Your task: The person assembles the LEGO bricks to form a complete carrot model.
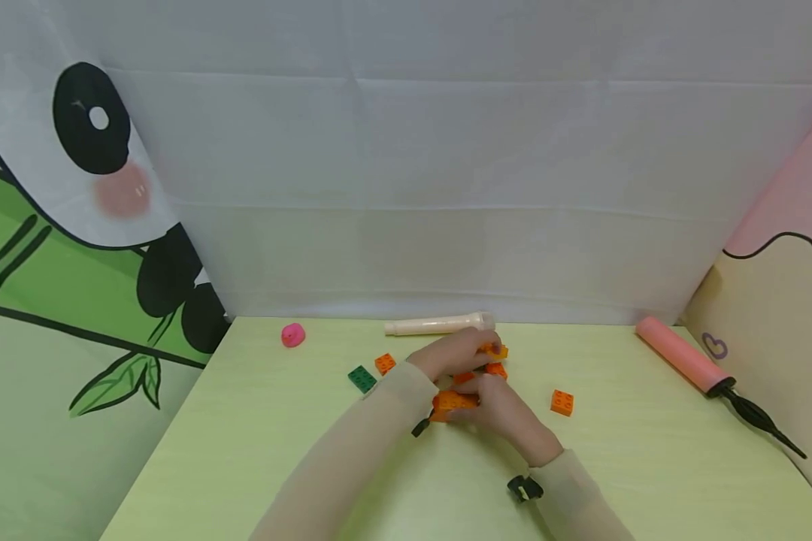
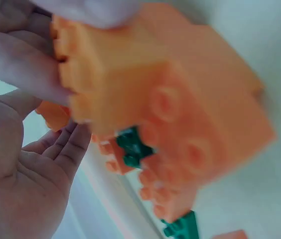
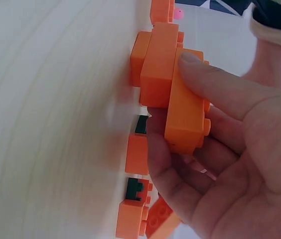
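My left hand (image 1: 453, 353) reaches across the table and pinches an orange toy building brick (image 1: 497, 351); the left wrist view shows this brick at the fingertips. Nearer to me, my right hand (image 1: 501, 409) grips a stepped stack of orange building bricks (image 1: 455, 404) between thumb and fingers. In the right wrist view the stack (image 3: 184, 109) sits just off the tabletop or on it; I cannot tell which. Beyond the right hand lie more orange bricks (image 1: 496, 370) and a green brick (image 3: 133, 189), partly hidden by the hands.
Left of the hands lie a green brick (image 1: 362, 379) and an orange brick (image 1: 385, 364). To the right is another orange brick (image 1: 562, 402). A white tube (image 1: 436, 324) lies behind, a small pink object (image 1: 293, 334) back left, a pink hand pump (image 1: 683, 357) against the right wall.
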Demonstrator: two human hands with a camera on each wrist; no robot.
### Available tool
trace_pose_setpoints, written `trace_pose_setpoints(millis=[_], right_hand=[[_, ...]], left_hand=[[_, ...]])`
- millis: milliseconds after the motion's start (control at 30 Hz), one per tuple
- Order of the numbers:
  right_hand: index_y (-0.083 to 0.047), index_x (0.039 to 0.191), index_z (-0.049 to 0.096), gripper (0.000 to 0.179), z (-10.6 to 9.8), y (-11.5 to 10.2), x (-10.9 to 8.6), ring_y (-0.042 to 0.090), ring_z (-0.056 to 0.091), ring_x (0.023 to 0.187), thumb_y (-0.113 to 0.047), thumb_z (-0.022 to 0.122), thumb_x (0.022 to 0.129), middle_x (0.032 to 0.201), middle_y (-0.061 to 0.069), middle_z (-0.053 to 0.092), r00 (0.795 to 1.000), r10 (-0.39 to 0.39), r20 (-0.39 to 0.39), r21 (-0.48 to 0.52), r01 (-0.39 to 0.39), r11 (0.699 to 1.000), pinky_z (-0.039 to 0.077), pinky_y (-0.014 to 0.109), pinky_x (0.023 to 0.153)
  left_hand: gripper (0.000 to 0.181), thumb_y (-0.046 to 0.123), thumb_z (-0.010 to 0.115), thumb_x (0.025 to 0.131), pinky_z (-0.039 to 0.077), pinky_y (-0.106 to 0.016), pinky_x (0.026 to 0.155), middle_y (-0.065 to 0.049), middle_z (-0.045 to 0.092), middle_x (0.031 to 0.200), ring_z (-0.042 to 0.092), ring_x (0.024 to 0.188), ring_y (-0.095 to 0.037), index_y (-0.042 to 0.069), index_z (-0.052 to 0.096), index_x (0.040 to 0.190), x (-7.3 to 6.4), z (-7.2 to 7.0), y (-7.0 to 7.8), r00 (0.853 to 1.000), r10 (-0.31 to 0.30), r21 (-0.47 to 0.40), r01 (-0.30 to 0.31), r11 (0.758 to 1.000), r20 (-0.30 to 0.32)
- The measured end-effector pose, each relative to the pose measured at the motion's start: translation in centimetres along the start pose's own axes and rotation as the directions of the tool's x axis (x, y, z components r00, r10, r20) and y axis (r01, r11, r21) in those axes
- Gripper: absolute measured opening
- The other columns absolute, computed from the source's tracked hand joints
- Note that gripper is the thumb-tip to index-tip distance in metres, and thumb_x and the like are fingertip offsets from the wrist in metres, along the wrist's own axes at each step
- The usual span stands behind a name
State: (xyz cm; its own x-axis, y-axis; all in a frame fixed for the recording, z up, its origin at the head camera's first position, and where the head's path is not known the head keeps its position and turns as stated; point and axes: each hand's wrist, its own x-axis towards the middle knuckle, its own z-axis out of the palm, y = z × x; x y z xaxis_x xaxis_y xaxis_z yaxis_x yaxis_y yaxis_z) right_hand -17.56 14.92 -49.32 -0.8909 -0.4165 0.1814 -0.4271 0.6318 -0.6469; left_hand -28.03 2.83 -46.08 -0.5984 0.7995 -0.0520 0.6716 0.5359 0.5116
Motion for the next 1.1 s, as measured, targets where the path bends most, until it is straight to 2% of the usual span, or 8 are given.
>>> trace_pose_setpoints(millis=[167,267,367,533,733,800,967,1100], right_hand=[[-0.017,0.080,0.072,0.017,-0.3,0.0,0.1,0.006,0.045,0.067,-0.017,0.087,0.086,0.067,-0.012,0.049,0.999,0.023,0.031,-0.006,-0.022,1.000,0.038,0.024,0.062],[-0.013,0.093,0.079,0.012,-0.5,0.1,0.0,0.007,0.054,0.075,-0.019,0.087,0.087,0.082,-0.009,0.067,0.998,0.042,0.040,-0.017,-0.041,0.999,0.047,0.025,0.068],[-0.010,0.110,0.081,0.027,-0.8,0.2,-0.1,0.009,0.059,0.078,-0.021,0.088,0.087,0.099,-0.002,0.076,0.997,0.055,0.050,-0.024,-0.053,0.998,0.052,0.027,0.071],[-0.008,0.111,0.081,0.030,-1.4,0.6,-0.3,0.012,0.051,0.069,-0.021,0.089,0.086,0.084,-0.006,0.070,0.996,0.056,0.068,-0.015,-0.055,0.998,0.046,0.026,0.062],[-0.006,0.113,0.081,0.036,-2.0,0.9,-0.5,0.012,0.045,0.069,-0.024,0.091,0.083,0.075,-0.010,0.058,0.990,0.112,0.085,-0.016,-0.111,0.994,0.037,0.024,0.059],[-0.005,0.114,0.081,0.038,-2.2,0.9,-0.6,0.012,0.043,0.068,-0.024,0.091,0.083,0.071,-0.011,0.055,0.989,0.118,0.091,-0.018,-0.117,0.993,0.034,0.024,0.058],[-0.003,0.114,0.081,0.040,-2.5,0.8,-0.7,0.013,0.049,0.073,-0.024,0.092,0.081,0.084,-0.008,0.070,0.984,0.150,0.092,-0.020,-0.149,0.989,0.041,0.025,0.062],[-0.004,0.115,0.081,0.040,-2.7,0.7,-0.7,0.015,0.052,0.078,-0.023,0.092,0.081,0.091,-0.006,0.072,0.976,0.193,0.100,-0.021,-0.192,0.981,0.046,0.029,0.068]], left_hand=[[0.018,0.013,0.056,0.109,0.048,-0.022,0.089,-0.003,0.067,0.119,0.059,0.094,-0.012,0.008,0.064,0.125,-1.4,0.4,-1.0,0.999,-0.005,-0.105,-0.001,0.994,-0.052],[0.017,0.009,0.055,0.109,0.048,-0.022,0.090,-0.002,0.064,0.120,0.057,0.097,-0.013,0.009,0.063,0.123,-2.1,0.4,-1.3,0.997,0.011,-0.069,-0.017,0.997,-0.082],[0.016,0.007,0.054,0.109,0.048,-0.023,0.088,0.000,0.061,0.115,0.055,0.096,-0.014,0.010,0.062,0.122,-2.7,0.5,-1.6,0.994,0.027,-0.008,-0.028,1.000,-0.110],[0.012,0.006,0.054,0.108,0.049,-0.024,0.086,0.001,0.059,0.106,0.055,0.091,-0.015,0.012,0.060,0.116,-3.5,0.8,-2.1,0.989,0.014,0.024,-0.010,1.000,-0.146],[0.008,0.011,0.056,0.109,0.048,-0.028,0.086,0.003,0.054,0.103,0.053,0.094,-0.017,0.019,0.055,0.112,-5.1,1.6,-2.6,0.980,-0.080,-0.017,0.078,0.997,-0.181],[0.009,0.012,0.057,0.108,0.049,-0.030,0.087,0.002,0.055,0.106,0.054,0.097,-0.017,0.019,0.055,0.113,-5.7,1.7,-2.6,0.974,-0.104,-0.050,0.096,0.994,-0.203],[0.023,0.011,0.058,0.107,0.048,-0.036,0.103,0.002,0.060,0.126,0.057,0.115,-0.017,0.020,0.057,0.129,-7.0,2.1,-2.4,0.958,-0.115,-0.098,0.092,0.991,-0.262],[0.035,0.014,0.056,0.107,0.048,-0.038,0.103,0.005,0.059,0.129,0.056,0.115,-0.016,0.026,0.058,0.140,-8.3,2.3,-2.3,0.952,-0.133,-0.141,0.097,0.985,-0.276]])
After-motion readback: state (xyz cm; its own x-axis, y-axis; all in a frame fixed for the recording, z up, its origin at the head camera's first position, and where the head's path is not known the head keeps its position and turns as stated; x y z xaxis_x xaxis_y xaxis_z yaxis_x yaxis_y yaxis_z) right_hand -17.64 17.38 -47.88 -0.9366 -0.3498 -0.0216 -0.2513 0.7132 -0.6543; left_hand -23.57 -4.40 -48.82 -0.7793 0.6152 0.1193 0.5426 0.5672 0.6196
